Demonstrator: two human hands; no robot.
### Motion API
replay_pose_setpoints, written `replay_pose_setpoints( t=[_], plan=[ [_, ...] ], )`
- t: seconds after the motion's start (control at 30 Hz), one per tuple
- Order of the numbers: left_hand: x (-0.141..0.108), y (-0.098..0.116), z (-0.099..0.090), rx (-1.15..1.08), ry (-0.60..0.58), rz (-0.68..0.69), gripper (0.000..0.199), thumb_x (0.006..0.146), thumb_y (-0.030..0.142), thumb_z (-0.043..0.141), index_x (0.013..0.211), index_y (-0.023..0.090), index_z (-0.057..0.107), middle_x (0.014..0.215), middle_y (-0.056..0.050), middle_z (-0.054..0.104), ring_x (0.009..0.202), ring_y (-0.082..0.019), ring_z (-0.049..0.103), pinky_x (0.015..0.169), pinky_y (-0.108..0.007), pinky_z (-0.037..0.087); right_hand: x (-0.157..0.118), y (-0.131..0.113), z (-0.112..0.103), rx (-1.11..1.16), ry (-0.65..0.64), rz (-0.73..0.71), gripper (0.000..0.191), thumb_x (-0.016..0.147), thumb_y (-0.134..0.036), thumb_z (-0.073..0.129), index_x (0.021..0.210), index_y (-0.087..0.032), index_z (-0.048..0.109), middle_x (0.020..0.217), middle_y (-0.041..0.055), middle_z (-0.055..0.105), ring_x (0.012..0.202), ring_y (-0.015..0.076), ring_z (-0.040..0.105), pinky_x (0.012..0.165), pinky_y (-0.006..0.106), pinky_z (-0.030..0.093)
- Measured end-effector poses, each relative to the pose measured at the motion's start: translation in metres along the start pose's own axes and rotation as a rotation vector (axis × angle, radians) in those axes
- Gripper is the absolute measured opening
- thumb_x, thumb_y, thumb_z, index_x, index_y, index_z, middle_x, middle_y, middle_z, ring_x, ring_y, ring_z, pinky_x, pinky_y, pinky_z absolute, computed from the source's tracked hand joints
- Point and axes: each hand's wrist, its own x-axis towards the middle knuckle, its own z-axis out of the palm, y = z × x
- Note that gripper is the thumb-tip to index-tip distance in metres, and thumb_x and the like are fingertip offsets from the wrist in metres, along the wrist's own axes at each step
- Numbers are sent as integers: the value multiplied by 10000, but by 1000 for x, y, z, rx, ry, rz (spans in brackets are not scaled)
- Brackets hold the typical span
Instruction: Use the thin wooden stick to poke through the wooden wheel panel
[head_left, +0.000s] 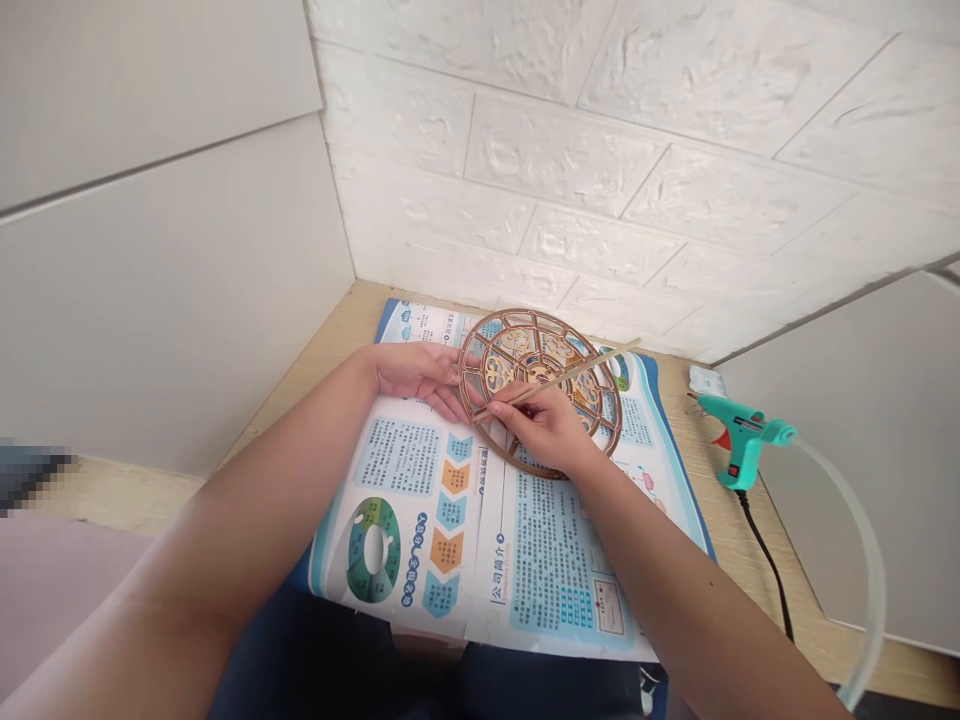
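Observation:
A round openwork lattice disc (610, 428), brown and gold with spokes and scroll patterns, is tilted slightly over a printed sheet. My left hand (420, 375) grips its left rim, with some fingers reaching beneath the edge. My right hand (546, 428) lies over the lower middle of the disc, its thumb and fingers pinching a thin, straight, tan stick (592, 368). The stick slants across the disc, and its far end sticks out past the upper right rim. Part of the disc is hidden behind my right hand.
The printed poster sheet (405, 450) covers much of the wooden tabletop (300, 385). A teal glue gun (742, 430) with a long glue stick (874, 570) and black cord (766, 560) rests at the right. A small white packet (706, 380) lies behind it. White panels and a brick-patterned wall (592, 160) enclose the table.

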Motion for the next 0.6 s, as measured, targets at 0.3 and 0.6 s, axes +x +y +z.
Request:
replay_pose_setpoints(
  t=[0.3,0.6],
  plan=[
    [0,-1,-1,-9,16,-2,640,895,289,721,1438,198,395,1181,-134,723,999,-274,740,904,-438,598,0,-1,1,-9,-13,-12,288,966,-348,573,866,-144,750,855,48,710,758,78,630,704,208,495],
    [2,5,11,21,87,-39,716,837,289,761,1430,192,373,1082,-115,748,951,-274,750,872,-420,609,-2,-1,3,-46,3,-93,245,963,-319,582,883,-140,729,822,40,702,714,71,616,685,198,496]
  ],
)
